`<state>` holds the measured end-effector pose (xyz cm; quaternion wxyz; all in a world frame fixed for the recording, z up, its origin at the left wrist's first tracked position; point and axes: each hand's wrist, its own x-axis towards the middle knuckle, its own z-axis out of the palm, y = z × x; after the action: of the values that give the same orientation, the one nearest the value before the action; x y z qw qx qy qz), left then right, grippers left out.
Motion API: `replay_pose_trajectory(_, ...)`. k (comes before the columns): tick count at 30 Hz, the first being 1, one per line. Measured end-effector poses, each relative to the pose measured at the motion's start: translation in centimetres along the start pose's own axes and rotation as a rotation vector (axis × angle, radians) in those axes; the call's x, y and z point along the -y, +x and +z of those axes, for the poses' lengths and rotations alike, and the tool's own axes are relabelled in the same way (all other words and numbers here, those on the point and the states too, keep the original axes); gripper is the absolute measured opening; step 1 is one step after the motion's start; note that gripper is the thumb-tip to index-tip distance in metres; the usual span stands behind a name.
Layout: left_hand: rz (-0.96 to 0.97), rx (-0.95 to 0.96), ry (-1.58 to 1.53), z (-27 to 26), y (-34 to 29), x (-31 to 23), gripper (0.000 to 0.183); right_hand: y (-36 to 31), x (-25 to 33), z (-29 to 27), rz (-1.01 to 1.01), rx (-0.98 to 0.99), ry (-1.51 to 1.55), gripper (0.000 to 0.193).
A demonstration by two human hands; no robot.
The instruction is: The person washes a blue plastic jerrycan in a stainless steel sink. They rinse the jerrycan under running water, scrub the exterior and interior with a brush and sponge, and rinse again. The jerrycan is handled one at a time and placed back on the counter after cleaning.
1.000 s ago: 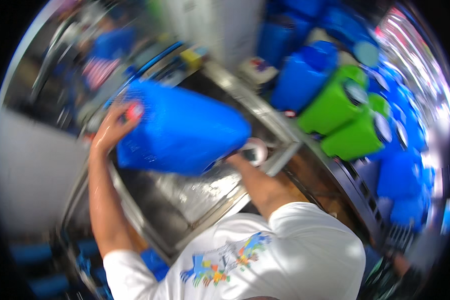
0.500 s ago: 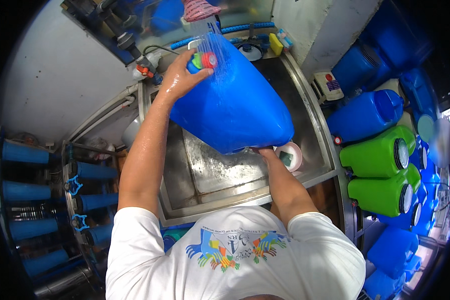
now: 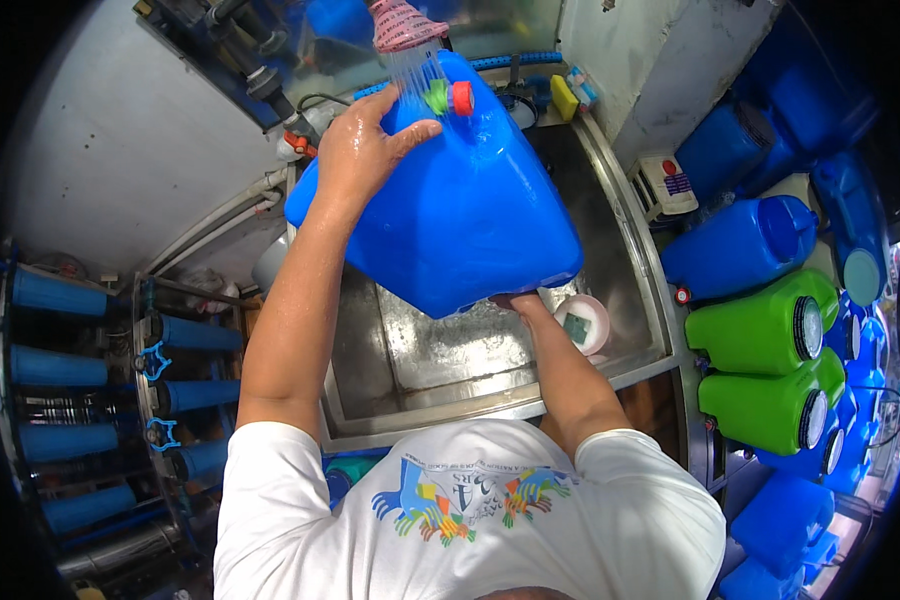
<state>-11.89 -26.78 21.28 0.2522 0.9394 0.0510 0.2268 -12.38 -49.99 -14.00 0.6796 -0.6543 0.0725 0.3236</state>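
Note:
A large blue plastic water jug [image 3: 450,220] is held tilted over the steel sink [image 3: 440,345]. Its small spigot [image 3: 452,98], green with a red cap, faces up near the far end. My left hand [image 3: 365,140] clasps the jug's left side beside the spigot, thumb spread across the wet wall and fingertips at the edge. My right hand [image 3: 515,302] reaches beneath the near end and bears it up; most of its fingers are hidden. Water streams from a spout wrapped in pink cloth [image 3: 408,25] onto the jug around the spigot.
A pinkish bowl [image 3: 582,322] with a green pad stands in the sink, right of my right wrist. Yellow sponge [image 3: 564,97] sits at the back corner. Green jugs [image 3: 755,315] and several blue ones crowd the right. Blue filter cylinders [image 3: 65,365] line the left; an orange-handled valve [image 3: 298,143] is behind.
The jug has turned, its broad face now more toward me and its left corner showing farther left. The spigot has shifted right and slightly up; my left hand has moved off it onto the wall.

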Motion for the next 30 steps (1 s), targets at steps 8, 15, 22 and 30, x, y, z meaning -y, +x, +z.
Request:
replay_pose_trajectory(8,0.179,-0.208,0.19,-0.5,0.0,-0.9,0.077,0.4,2.1,0.0,-0.037,-0.026,-0.002,0.022)
replay_pose_trajectory(15,0.099,-0.181,0.097,-0.8,1.1,0.1,0.076,0.7,2.7,-0.4,-0.043,-0.007,-0.033,0.03)
replay_pose_trajectory(22,-0.007,-0.132,-0.073,-1.1,1.4,0.5,0.077,1.4,1.7,-0.7,-0.08,0.0,0.082,0.019)
replay_pose_trajectory(30,0.01,-0.078,-0.097,-0.8,1.3,-1.2,0.078,1.2,1.3,-1.2,-0.073,0.001,0.048,0.031)
